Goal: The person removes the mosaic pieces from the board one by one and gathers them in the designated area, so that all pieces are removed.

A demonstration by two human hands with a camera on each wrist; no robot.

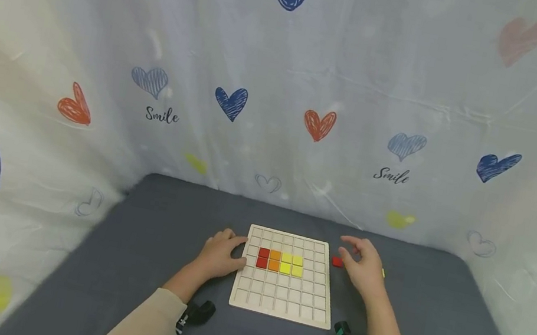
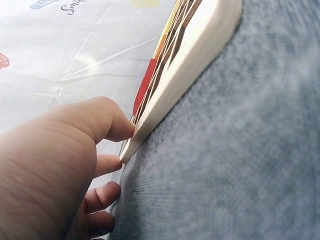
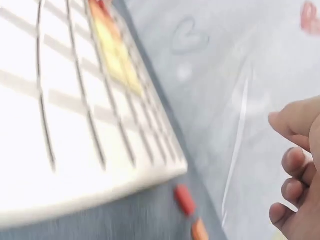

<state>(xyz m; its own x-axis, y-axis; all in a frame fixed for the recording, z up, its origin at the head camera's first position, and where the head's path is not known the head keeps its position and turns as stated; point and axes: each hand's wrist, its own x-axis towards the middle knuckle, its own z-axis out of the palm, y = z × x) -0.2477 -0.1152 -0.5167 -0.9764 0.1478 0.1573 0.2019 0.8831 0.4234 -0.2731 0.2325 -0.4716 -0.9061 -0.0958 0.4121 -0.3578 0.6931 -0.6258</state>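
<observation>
The wooden grid board [image 1: 286, 275] lies flat mid-bench, with red, orange and yellow tiles [image 1: 280, 262] filling a two-row block in its upper cells. Your left hand [image 1: 219, 255] presses curled fingers against the board's left edge, seemingly to steady it. Your right hand [image 1: 363, 266] hovers loosely open, holding nothing, over the loose red tile [image 1: 336, 261] lying on the grey bench [image 1: 122, 261] just off the board's right side.

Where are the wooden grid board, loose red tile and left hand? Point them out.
wooden grid board [image 1: 277, 301]: head view, bare near cells.
loose red tile [image 1: 336, 261]: head view, top face.
left hand [image 1: 219, 256]: head view, back of hand.
</observation>
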